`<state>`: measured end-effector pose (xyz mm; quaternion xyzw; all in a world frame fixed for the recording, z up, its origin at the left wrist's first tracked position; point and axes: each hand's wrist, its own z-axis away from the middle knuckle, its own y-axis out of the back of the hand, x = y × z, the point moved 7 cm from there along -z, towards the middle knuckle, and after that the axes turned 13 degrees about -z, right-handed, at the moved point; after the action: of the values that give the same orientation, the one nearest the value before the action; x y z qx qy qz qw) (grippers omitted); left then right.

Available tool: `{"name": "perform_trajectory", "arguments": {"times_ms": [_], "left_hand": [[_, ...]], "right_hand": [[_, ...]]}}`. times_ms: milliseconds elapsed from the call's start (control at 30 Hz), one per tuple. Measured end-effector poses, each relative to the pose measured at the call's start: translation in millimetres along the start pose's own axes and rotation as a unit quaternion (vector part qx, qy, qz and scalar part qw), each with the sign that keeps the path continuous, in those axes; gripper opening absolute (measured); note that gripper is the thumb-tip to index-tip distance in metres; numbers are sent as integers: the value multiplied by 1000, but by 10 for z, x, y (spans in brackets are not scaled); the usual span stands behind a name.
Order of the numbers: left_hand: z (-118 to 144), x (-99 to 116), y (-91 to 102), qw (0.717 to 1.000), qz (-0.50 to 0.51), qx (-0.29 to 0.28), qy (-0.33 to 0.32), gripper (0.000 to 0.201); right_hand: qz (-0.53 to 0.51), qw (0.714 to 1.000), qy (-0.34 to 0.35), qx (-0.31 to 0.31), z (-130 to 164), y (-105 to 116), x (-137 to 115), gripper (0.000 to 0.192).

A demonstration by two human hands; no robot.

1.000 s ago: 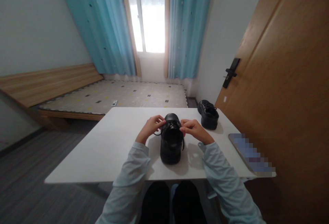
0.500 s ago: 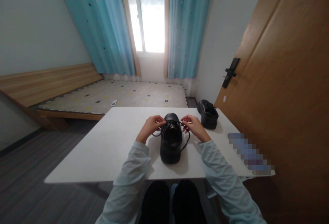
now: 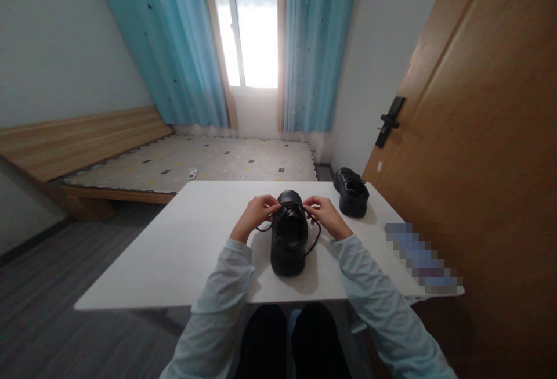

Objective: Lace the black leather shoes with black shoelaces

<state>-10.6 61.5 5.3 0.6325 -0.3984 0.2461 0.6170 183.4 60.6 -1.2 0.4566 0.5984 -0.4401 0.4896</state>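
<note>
While both hands work at its laces, a black shoe [image 3: 288,238] stands on the white counter [image 3: 183,251], heel toward the seated person, toe pointing at the window [image 3: 248,25]. Sits near the counter's near edge, about mid-width.

Left hand [image 3: 256,212]: fingers curled narrow, pinching a lace [image 3: 263,229] at the shoe's left upper edge. A short loop of it droops down beside the shoe.

Right hand [image 3: 324,212]: likewise closed to a pinch, holding the other lace end [image 3: 315,237] at the right upper edge. That lace hangs in a longer curve down the shoe's right side, reaching close to the counter top.

Both wrists rest low, pale blue sleeves [image 3: 226,286] running back to the person. Dark trousers visible under the counter edge.

Second shoe [image 3: 351,192], black, same kind, stands apart at the far right corner of the counter, laces in place, untouched.

Blurred flat object [image 3: 420,257] lies along the counter's right edge; cannot tell what it is.

Surroundings: bed [image 3: 195,161] with patterned mattress and wooden frame beyond the counter; small white item on the mattress. Blue curtains [image 3: 174,42] flank the bright window. Wooden door [image 3: 478,135] on the right, black handle [image 3: 389,121]. Grey plank floor [image 3: 52,286].
</note>
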Motion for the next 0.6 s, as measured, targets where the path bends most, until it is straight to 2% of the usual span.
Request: {"name": "perform_trajectory", "arguments": {"times_ms": [233,600], "left_hand": [[-13,45,0,997,-71,18,-34,19],[5,108,39,996,-69,35,-36,17]], "right_hand": [[-3,1000,12,19,-33,-12,50,31],[17,997,58,38,-62,2,-19,30]]}}
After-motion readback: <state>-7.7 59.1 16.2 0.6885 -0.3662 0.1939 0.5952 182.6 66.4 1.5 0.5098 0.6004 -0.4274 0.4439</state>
